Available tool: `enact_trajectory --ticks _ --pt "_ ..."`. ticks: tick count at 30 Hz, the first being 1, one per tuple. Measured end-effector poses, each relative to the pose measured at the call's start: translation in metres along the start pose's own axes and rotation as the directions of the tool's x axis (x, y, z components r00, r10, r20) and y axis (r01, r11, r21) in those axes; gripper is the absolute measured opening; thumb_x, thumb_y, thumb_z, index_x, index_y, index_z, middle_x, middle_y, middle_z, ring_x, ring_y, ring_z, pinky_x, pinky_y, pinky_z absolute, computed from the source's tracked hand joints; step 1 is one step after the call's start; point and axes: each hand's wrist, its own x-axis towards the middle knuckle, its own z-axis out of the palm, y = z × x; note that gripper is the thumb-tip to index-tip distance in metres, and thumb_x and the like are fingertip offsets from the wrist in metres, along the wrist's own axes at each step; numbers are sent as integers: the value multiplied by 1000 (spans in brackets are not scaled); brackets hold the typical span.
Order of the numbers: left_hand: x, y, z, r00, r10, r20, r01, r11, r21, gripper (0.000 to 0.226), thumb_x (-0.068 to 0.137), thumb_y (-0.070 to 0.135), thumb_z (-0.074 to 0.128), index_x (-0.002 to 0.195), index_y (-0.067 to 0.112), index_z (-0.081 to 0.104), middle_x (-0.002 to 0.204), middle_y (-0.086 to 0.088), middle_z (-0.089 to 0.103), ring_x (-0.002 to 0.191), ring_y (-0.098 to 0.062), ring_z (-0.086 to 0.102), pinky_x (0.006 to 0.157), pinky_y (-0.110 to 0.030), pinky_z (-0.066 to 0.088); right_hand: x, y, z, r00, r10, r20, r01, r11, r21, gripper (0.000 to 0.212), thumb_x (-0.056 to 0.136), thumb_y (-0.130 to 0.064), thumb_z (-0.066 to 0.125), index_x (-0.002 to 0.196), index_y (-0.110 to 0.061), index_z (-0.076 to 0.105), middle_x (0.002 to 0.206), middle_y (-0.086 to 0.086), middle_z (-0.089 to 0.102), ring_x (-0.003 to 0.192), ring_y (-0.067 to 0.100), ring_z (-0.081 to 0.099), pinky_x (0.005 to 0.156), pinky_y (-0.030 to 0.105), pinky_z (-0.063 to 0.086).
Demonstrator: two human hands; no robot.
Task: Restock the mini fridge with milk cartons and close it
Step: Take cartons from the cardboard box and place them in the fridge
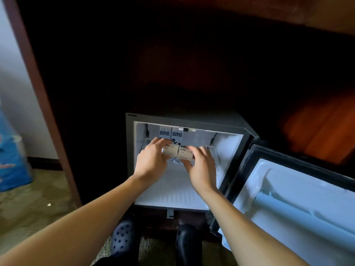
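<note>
Mini fridge (pixel 132 150) sits low inside a dark wood cabinet, door (pixel 299 191) swung fully open to the right, inner liner facing up/out. Both arms reach into the cavity. Left hand (pixel 151 160) clamped on a small milk carton (pixel 170 150), fingers over its top, thumb underneath. Right hand (pixel 201 166) clamped on a second carton (pixel 185 154), same grip. The 2 held cartons are touching side by side, tilted w/ their top faces toward the cam, at the front edge of the wire shelf (pixel 211 150). Behind them, 2 more cartons (pixel 171 134) stand upright at the back left of the shelf, touching each other, blue print on white. Right half of the shelf is bare; fridge floor (pixel 172 194) below is white, ribbed. Can't tell if the held cartons rest on the shelf or hang just above it. Dark perforated clogs (pixel 123 237) on the carpet in front of the fridge. Blue pack (pixel 11 150) far left by the wall.
</note>
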Motion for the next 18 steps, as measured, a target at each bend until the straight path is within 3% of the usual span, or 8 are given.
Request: enact_trajectory --ticks 7,10,13,15,18 --pt "10 -18 31 998 -10 -65 6 998 -55 53 85 4 64 128 34 60 120 14 60 97 -20 65 80 -37 53 12 16 23 997 39 -67 -31 993 113 41 86 -21 76 124 -29 62 105 -12 53 97 11 52 79 30 50" --pt "11 -24 41 995 -16 -103 5 994 -108 54 92 10 62 138 38 53 124 16 59 99 -17 64 79 -38 54 16 18 31 988 125 -88 -91 943 322 42 86 -20 77 123 -27 60 109 -15 56 100 7 57 83 22 50" --pt "10 -24 50 992 -35 -118 18 990 -140 62 97 20 60 149 42 37 132 14 61 104 -15 63 80 -38 54 16 24 39 960 281 -17 -238 844 480 42 85 -26 79 121 -28 58 107 -14 65 94 -1 62 78 17 50" --pt "13 -27 55 989 -77 -128 60 990 -130 62 99 31 58 152 42 27 126 14 64 102 -14 63 77 -36 53 15 30 46 948 317 28 -289 820 494 37 87 -30 77 119 -30 58 104 -12 66 87 -1 63 73 16 47" --pt "21 -32 65 982 -155 -112 136 978 -159 48 99 42 54 143 36 36 113 13 69 99 -14 66 73 -35 51 17 37 57 960 274 58 -271 856 441 41 93 -34 69 131 -28 55 117 -9 52 83 0 59 66 8 44"
